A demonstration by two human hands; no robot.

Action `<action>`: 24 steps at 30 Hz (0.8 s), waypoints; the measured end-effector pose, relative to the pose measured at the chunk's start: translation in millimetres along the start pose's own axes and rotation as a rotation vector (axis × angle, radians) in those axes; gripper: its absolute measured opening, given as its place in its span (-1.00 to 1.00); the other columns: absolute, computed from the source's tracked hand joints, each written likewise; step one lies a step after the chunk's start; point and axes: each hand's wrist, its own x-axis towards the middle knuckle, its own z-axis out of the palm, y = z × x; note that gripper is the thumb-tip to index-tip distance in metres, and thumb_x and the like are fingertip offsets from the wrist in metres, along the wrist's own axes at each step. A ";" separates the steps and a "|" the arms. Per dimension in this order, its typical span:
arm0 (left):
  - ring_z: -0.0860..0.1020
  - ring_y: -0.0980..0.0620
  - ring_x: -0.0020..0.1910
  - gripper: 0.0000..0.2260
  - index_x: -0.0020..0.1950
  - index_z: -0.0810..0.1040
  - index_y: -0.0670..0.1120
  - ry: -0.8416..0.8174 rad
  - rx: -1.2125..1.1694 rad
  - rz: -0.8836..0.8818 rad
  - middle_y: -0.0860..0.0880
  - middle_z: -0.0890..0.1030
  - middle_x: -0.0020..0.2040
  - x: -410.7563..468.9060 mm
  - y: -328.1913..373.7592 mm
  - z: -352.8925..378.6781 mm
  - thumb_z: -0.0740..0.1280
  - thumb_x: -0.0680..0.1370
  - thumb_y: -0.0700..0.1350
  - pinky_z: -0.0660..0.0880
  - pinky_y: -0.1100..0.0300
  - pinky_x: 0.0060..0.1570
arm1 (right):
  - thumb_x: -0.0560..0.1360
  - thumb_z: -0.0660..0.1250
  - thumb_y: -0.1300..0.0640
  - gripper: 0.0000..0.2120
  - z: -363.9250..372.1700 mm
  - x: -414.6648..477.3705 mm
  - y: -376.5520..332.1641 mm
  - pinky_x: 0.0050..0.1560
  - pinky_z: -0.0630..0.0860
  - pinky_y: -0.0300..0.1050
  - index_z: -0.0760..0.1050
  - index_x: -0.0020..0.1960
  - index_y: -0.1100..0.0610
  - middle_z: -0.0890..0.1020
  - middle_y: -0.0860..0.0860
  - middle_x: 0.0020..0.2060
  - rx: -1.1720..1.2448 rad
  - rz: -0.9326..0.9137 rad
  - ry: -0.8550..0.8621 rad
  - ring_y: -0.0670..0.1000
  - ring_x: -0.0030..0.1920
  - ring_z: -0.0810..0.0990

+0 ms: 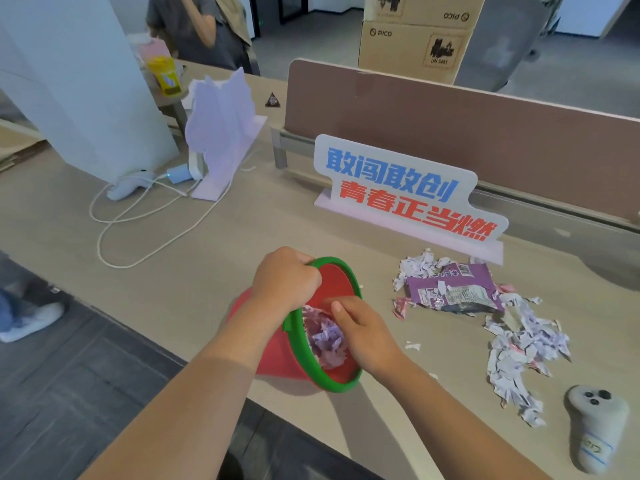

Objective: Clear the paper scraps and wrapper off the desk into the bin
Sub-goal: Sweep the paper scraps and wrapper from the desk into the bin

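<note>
We look down on a pale wood-grain desk (194,271) backed by a brown divider panel (450,133). A white pillar (79,81) rises at the left above dark grey floor tiles (69,393). Beyond the panel we see stacked PICO cardboard boxes (412,46) and a grey office chair (502,46).

Bare desk (214,258) left of bin (287,358); sign (408,195) blocks behind
</note>
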 end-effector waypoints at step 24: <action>0.32 0.00 -0.48 -0.78 -0.19 0.74 -0.25 -0.059 0.149 0.121 -0.08 0.44 -0.48 81.2 -22.2 -38.2 0.31 0.31 -0.33 0.29 0.19 -0.50 | 0.58 -0.05 -0.01 -0.49 38.4 8.9 123.4 0.50 -0.04 0.04 0.10 0.46 0.21 0.12 0.16 0.50 -0.524 0.536 0.506 0.14 0.50 0.00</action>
